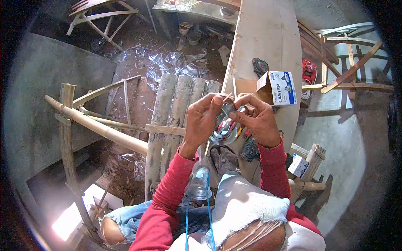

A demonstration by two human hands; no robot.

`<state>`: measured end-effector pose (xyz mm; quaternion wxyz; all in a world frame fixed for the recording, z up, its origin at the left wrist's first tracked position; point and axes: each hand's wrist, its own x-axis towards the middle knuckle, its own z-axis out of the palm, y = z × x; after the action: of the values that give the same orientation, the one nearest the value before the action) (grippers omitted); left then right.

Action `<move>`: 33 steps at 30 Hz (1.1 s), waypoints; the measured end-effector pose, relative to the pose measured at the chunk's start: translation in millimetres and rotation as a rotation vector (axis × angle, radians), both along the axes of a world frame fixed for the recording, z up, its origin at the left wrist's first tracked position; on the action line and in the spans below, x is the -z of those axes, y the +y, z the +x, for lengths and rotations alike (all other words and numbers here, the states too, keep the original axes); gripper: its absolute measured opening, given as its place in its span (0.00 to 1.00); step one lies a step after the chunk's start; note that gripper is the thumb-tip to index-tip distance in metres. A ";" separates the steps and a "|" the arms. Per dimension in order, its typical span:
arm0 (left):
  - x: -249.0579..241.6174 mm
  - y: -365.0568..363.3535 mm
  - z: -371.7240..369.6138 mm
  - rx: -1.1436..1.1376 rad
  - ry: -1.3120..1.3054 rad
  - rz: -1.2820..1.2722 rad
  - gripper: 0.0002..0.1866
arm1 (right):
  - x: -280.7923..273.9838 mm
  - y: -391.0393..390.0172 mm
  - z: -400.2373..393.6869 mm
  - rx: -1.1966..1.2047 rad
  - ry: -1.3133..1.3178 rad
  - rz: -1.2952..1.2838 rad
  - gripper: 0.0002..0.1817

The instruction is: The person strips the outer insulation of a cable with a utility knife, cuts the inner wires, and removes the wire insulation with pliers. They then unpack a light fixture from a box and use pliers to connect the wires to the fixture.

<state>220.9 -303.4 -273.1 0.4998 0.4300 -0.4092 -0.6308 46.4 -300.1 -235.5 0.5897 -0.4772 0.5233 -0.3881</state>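
Caster (224,133) half hidden between left hand (202,121) and right hand (258,120).

Hard daylight casts sharp shadows; fisheye view bends edges into a dark, blurred vignette.

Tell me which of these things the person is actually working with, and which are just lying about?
In use:
- left hand and right hand, both gripping the small metal caster wheel
- open white-and-blue cardboard box marked CASTER

Lying about:
- pale wooden board
- red power tool
- bamboo chair frame
- crumpled clear plastic wrapping
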 end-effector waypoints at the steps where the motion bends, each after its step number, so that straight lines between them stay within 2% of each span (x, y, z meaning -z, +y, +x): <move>1: 1.0 0.2 -0.2 0.021 -0.012 -0.100 0.13 | 0.9 0.3 -1.6 0.046 -0.052 0.037 0.09; 5: -8.3 -0.4 1.6 0.100 -0.035 -0.122 0.12 | -1.0 2.2 -4.7 0.223 -0.199 0.190 0.09; 7: -7.1 -4.1 8.0 0.147 0.083 -0.058 0.11 | 9.3 9.9 -2.6 0.297 -0.174 0.190 0.08; 8: -2.7 -10.7 10.5 0.185 -0.023 -0.235 0.11 | 11.6 13.4 1.1 0.386 -0.277 0.177 0.07; 9: -2.4 -7.7 12.9 0.191 -0.018 -0.226 0.11 | 14.4 16.8 2.7 0.474 -0.380 0.161 0.06; 11: -6.9 -4.3 16.3 0.211 0.084 0.046 0.10 | 28.4 21.2 -1.3 0.498 -0.477 0.189 0.06; 13: -7.7 -3.3 14.4 0.131 0.106 -0.005 0.10 | 53.7 27.5 -15.3 0.541 -0.608 0.229 0.09; 14: -8.3 -5.2 17.1 0.054 0.047 0.013 0.10 | 78.8 32.7 -32.9 0.471 -0.617 0.264 0.15; 15: -9.6 -6.3 20.3 -0.022 -0.012 0.032 0.10 | 87.6 35.6 -32.6 0.476 -0.617 0.263 0.15; 17: -14.5 -8.8 25.4 -0.031 -0.038 0.036 0.10 | 97.8 38.9 -32.6 0.091 0.861 0.269 0.26; 18: -14.5 -9.7 27.4 -0.024 -0.040 0.014 0.10 | 94.8 41.5 -20.0 -0.041 1.172 0.449 0.36; 20: -23.4 -10.5 27.7 -0.011 0.010 0.024 0.11 | 118.4 56.9 -7.8 -0.113 1.257 0.369 0.41; 21: -22.3 -10.8 27.9 -0.012 0.011 0.023 0.11 | 124.2 63.6 2.2 -0.050 1.348 0.267 0.42; 23: -20.8 -11.4 29.2 -0.027 -0.067 -0.011 0.12 | 133.8 63.1 1.4 -0.078 1.325 0.302 0.41; 25: -21.3 -10.3 33.0 -0.001 -0.038 0.024 0.12 | 143.2 65.2 1.4 -0.097 1.297 0.329 0.40; 27: -21.3 -11.1 31.6 0.015 0.000 0.054 0.12 | 137.2 68.5 -0.3 -0.091 1.352 0.188 0.38; 28: -20.4 -11.6 27.7 0.028 0.030 0.083 0.12 | 134.8 69.3 0.9 -0.038 1.349 0.160 0.31; 29: -18.7 -9.8 24.0 0.039 0.059 0.115 0.12 | 135.4 67.5 -1.9 -0.041 1.350 0.154 0.31; 31: -14.8 -9.0 23.7 0.043 0.075 0.090 0.12 | 143.0 63.2 -14.8 0.018 1.222 0.419 0.25; 32: -13.8 -8.6 25.1 0.071 0.004 0.040 0.12 | 154.2 71.2 -43.4 -0.097 1.018 0.242 0.18; 33: -12.5 -8.3 25.1 0.099 -0.064 -0.009 0.12 | 142.8 76.7 -51.7 -0.018 0.702 0.294 0.15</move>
<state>246.0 -311.6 -260.7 0.4566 0.4267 -0.4487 -0.6389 -5.3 -223.4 -378.3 0.4403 -0.4959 0.7393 -0.1167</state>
